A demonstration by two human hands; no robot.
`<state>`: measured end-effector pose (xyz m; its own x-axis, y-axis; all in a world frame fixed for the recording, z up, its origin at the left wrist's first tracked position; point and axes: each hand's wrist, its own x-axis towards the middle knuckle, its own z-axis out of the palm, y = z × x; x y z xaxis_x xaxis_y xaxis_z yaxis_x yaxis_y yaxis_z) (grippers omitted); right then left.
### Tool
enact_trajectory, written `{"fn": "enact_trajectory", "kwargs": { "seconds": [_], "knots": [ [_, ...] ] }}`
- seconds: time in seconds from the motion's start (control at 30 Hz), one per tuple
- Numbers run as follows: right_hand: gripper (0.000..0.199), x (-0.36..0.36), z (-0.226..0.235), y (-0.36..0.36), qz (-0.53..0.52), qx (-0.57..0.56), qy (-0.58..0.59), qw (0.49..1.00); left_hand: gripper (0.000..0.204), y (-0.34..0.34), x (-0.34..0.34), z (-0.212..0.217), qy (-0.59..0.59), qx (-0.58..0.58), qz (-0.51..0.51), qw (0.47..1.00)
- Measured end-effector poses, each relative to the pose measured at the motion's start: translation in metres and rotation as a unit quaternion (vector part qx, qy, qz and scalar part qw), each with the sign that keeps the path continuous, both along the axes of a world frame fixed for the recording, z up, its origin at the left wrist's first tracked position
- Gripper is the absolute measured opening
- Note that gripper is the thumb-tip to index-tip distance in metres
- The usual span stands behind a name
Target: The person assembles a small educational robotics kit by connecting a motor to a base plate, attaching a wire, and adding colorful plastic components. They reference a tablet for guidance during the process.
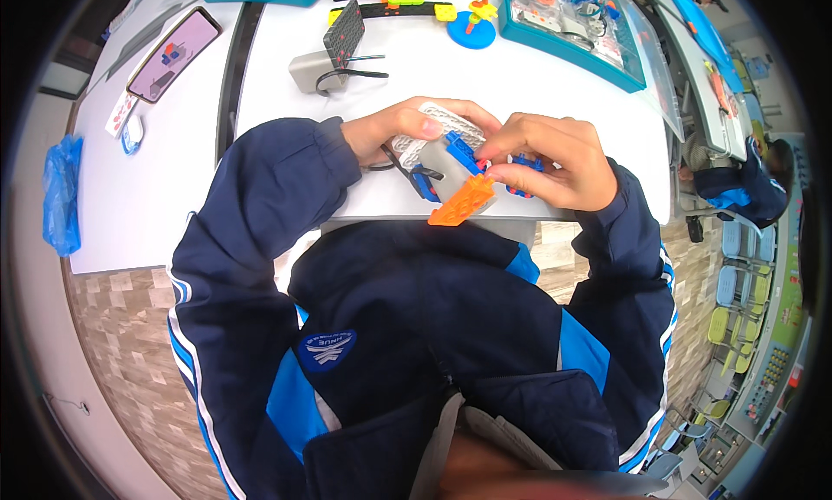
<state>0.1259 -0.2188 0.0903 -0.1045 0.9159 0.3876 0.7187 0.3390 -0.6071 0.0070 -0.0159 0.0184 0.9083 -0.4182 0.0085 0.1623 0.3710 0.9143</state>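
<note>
My left hand [407, 126] is closed round a building-block model, its thumb lying on a white perforated plate [446, 120]. Blue pieces [462, 152], a grey block [448, 172] and an orange toothed piece [462, 201] show on the model, with a black cable [401, 164] beside them. At the model's right side my right hand [555, 158] pinches close to the blue and orange pieces. A small pinkish-red bit shows at its fingertips; what exactly they grip is partly hidden. More small blue pieces [526, 164] show under the right hand's curled fingers.
Ahead on the white table [277, 153] stand a grey block with a cable [312, 71], a black perforated plate [345, 34] and a blue-based figure [472, 32]. A teal parts tray [572, 36] is at far right. A phone [173, 54] leans at left.
</note>
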Motion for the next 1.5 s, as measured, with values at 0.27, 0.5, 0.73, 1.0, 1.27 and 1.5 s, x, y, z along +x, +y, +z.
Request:
{"fn": "enact_trajectory", "kwargs": {
  "seconds": [0.27,0.5,0.73,1.0,1.27,1.5],
  "knots": [
    [0.014,-0.005,0.005,0.009,0.019,-0.001,0.017,1.000,0.075,0.002,-0.004,-0.005,0.012,-0.012,-0.021,1.000],
    [0.013,-0.009,0.002,0.010,0.001,-0.043,0.077,0.996,0.070,0.003,-0.006,-0.005,0.038,0.005,-0.010,0.999],
    [0.014,-0.012,-0.005,0.009,0.006,-0.025,0.070,0.997,0.065,-0.001,-0.005,0.003,0.013,0.029,-0.020,0.999],
    [0.016,-0.016,-0.006,0.007,0.001,-0.002,0.034,0.999,0.080,0.001,-0.002,0.000,-0.025,0.071,-0.004,0.997],
    [0.016,-0.018,-0.009,0.007,-0.005,-0.005,0.026,1.000,0.072,0.001,0.000,-0.007,-0.113,0.098,0.025,0.988],
    [0.018,-0.016,-0.010,0.007,-0.036,-0.012,0.036,0.999,0.057,0.003,-0.002,-0.006,-0.110,0.087,0.008,0.990]
  ]
}}
